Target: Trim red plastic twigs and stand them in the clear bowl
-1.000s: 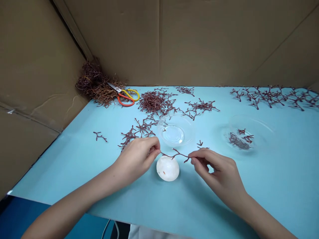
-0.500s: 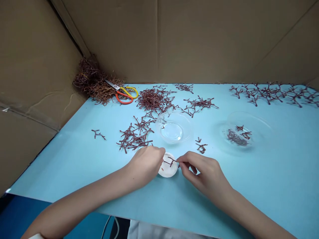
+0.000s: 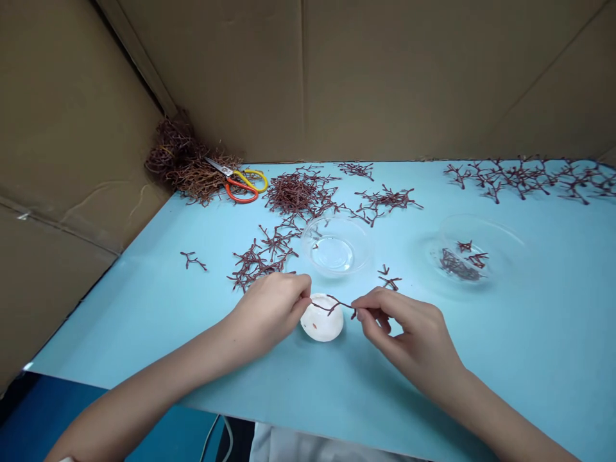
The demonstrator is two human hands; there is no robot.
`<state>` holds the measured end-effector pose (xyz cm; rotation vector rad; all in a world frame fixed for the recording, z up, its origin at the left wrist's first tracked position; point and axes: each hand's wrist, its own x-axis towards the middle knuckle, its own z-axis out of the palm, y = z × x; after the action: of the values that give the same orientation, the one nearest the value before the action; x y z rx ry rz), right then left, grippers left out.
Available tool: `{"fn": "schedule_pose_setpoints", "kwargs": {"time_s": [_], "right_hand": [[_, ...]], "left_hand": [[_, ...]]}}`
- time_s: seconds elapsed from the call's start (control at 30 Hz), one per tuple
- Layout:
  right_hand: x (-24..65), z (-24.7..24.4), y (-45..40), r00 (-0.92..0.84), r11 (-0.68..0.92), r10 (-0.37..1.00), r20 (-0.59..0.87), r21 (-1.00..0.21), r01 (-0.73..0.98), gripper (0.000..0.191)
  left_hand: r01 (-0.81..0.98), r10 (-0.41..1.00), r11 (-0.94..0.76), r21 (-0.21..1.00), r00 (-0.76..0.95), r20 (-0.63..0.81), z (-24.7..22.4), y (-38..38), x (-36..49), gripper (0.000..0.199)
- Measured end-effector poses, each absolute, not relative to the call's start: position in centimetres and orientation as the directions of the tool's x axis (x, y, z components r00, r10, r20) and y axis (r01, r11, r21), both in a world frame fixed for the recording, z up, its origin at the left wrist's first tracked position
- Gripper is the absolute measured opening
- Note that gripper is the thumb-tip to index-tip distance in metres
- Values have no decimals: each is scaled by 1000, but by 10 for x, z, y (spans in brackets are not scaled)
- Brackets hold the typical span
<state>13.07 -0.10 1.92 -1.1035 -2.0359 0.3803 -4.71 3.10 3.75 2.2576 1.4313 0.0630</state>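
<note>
Smooth blue tabletop [image 3: 529, 333] underlies fingers [image 3: 369, 298] pinching a forked twig [image 3: 339, 303].

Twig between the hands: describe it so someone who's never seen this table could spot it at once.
On the light blue table, find the left hand and right hand, close together. Between their fingertips, over the round white object, runs a thin forked brown twig. Unlike the other twigs, lying scattered or piled around, it is the only one held.

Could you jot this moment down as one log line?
left hand: pinches twig | right hand: pinches same twig | twig: over white dish | scissors: partly on brown pile
</note>
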Motion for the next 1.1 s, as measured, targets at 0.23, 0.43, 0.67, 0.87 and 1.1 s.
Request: {"fn": "schedule_pose_setpoints", "kwargs": {"time_s": [0.23, 0.43, 0.67, 0.87, 1.1], "right_hand": [[139, 23, 5, -290, 481, 874, 389, -617, 623, 13], [138, 13, 10, -287, 419, 908, 305, -674, 609, 12], [145, 14, 11, -195, 395, 916, 350, -706, 588, 27], [146, 14, 10, -204, 435, 893, 401, -652, 621, 30], [142, 6, 4, -331, 530, 842, 426, -537, 656, 30]], "left_hand": [[794, 898, -344, 502, 434, -71, 52, 35, -55, 13], [707, 893, -375, 600, 448, 30, 63, 44, -56, 13], [797, 897, -432, 422, 426, 114, 78, 91, -47, 11], [885, 886, -459, 79, 462, -31, 81, 132, -33, 15], [861, 873, -486, -150, 470, -128, 85, 135, -10, 21]]}}
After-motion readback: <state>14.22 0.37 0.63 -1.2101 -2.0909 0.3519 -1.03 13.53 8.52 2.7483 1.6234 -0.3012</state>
